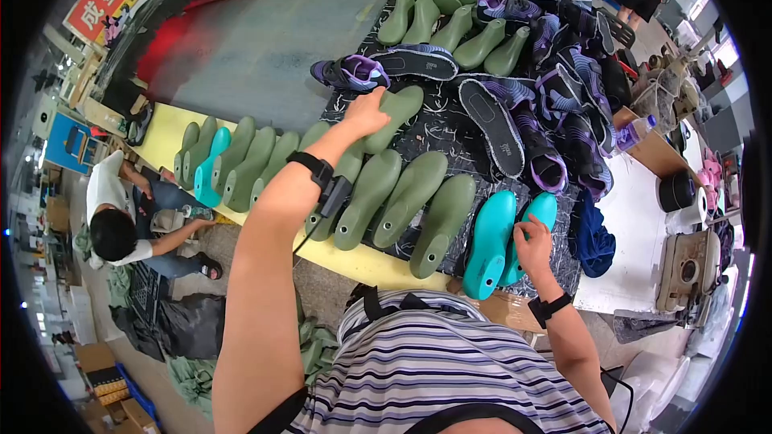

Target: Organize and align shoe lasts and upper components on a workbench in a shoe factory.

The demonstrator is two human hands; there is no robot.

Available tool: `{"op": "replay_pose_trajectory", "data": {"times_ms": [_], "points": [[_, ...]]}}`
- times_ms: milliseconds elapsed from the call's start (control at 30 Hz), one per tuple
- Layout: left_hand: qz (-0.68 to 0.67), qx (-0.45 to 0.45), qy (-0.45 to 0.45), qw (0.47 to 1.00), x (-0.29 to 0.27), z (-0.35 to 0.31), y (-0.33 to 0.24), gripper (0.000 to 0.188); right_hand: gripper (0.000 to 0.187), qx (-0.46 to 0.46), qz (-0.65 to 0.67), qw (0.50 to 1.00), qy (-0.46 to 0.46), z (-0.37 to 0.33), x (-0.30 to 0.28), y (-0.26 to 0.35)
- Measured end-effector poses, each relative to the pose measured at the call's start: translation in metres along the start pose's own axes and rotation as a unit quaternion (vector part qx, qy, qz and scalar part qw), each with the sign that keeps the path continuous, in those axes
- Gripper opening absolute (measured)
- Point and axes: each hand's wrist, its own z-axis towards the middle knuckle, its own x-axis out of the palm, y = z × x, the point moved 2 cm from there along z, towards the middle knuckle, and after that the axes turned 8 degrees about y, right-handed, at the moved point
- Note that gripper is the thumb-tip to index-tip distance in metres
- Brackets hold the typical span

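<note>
Lays left hand (367, 112), partly curled, against green shoe last (402, 108), upper centre; bends right hand (534, 247) loosely at teal last (545, 207), lower right; cannot tell if firmly grasping.

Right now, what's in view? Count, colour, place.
Table: one, black and yellow, centre.
Green lasts: over a dozen, green, near edge, far end.
Teal lasts: three, teal, two right, one left.
Shoe uppers: many, black and purple, mostly right.
Flat surface: one, grey, upper left.
Cloth: one, dark blue, right.
Bottle: one, purplish, right.
Case: one, beige, far right.
People: at least three, varied clothing, left, top right.
Background: too cluttered to count.
Left hand: one, bare, at green last.
Right hand: one, bare, at teal last.
</note>
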Motion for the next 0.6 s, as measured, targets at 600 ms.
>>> {"op": "replay_pose_trajectory", "data": {"times_ms": [600], "points": [[0.136,0.045,-0.171,0.975,0.05,0.006,0.001,0.064,0.018,-0.035,-0.042,0.998,-0.029,-0.006,-0.002,0.004]]}}
